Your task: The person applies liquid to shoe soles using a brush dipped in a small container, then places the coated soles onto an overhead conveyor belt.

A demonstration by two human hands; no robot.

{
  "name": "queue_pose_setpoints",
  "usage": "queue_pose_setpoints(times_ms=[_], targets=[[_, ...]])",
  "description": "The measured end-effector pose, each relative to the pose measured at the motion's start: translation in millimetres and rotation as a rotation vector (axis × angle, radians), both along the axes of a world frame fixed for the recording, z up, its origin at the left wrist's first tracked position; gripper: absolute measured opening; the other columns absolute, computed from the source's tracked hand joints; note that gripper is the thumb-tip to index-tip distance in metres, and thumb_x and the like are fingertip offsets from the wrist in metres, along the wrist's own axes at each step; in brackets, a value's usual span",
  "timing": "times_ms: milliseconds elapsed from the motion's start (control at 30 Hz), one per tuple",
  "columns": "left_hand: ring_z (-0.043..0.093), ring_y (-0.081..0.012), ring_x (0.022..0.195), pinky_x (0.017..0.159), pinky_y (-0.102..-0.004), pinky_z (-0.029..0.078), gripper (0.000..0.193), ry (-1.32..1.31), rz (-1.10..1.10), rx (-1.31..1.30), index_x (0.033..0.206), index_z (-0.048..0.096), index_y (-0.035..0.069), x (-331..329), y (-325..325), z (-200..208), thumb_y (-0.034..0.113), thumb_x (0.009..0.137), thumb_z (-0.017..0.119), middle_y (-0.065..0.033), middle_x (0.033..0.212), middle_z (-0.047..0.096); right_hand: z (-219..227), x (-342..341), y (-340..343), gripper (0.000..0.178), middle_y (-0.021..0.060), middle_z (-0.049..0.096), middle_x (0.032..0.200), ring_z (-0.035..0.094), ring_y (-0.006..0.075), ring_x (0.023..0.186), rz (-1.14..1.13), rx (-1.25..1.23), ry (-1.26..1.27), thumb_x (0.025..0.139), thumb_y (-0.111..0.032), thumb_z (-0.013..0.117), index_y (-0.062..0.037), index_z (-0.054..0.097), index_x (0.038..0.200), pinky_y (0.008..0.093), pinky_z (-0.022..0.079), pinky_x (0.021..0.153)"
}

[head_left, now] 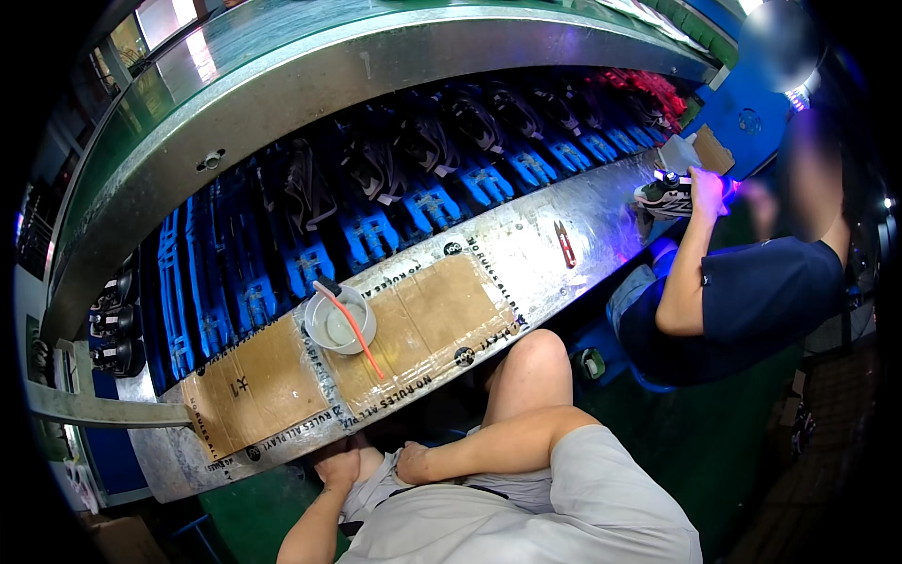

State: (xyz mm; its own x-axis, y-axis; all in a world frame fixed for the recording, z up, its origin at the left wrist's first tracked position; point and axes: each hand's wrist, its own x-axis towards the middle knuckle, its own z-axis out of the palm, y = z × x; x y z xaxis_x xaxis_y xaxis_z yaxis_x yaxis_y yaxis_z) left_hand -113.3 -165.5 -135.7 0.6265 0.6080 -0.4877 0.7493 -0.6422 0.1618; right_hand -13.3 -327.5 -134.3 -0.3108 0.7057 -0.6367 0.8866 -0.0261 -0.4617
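Left hand (pixel 338 467) and right hand (pixel 412 463) rest at the lap (pixel 378 483), right arm (pixel 512 445) bent

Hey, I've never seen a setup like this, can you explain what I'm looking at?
There's no robot: these are a person's bare hands, seen by a fisheye camera on their head, so straight edges bend. The left hand and right hand rest at the lap; I can't make out anything held. On the metal bench lie taped cardboard and red snips. A whitish tub stands on the cardboard with an orange-red stick across it. Beyond is a row of blue holders. At right, a co-worker's hand holds a sneaker.
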Motion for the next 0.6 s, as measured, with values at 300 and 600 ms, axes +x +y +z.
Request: queue_pose_setpoints(times_ms=[300,600], targets=[[0.044,-0.0404,0.142,0.118,-0.0475,0.037,0.062,-0.147,-0.034,0.09,0.143,0.059,0.017,-15,6,-31,0.038,0.085,0.064,-0.0179,0.153,0.051,-10,-5,-1,0.03,0.016,0.075,0.12,0.073,0.0304,0.108,-0.014,0.064,-0.028,0.094,-0.02,0.061,-0.0063,0.078,0.115,0.047,0.048,0.091],[0.043,-0.0384,0.144,0.121,-0.0482,0.032,0.062,-0.021,-0.051,0.042,0.146,0.057,0.012,-5,0,-20,0.047,0.095,0.053,-0.0184,0.154,0.05,1,0,-3,0.034,0.0179,0.072,0.126,0.068,0.0332,0.118,-0.014,-0.027,-0.009,0.095,-0.02,0.06,-0.0032,0.075,0.12,0.0501,0.048,0.101]])
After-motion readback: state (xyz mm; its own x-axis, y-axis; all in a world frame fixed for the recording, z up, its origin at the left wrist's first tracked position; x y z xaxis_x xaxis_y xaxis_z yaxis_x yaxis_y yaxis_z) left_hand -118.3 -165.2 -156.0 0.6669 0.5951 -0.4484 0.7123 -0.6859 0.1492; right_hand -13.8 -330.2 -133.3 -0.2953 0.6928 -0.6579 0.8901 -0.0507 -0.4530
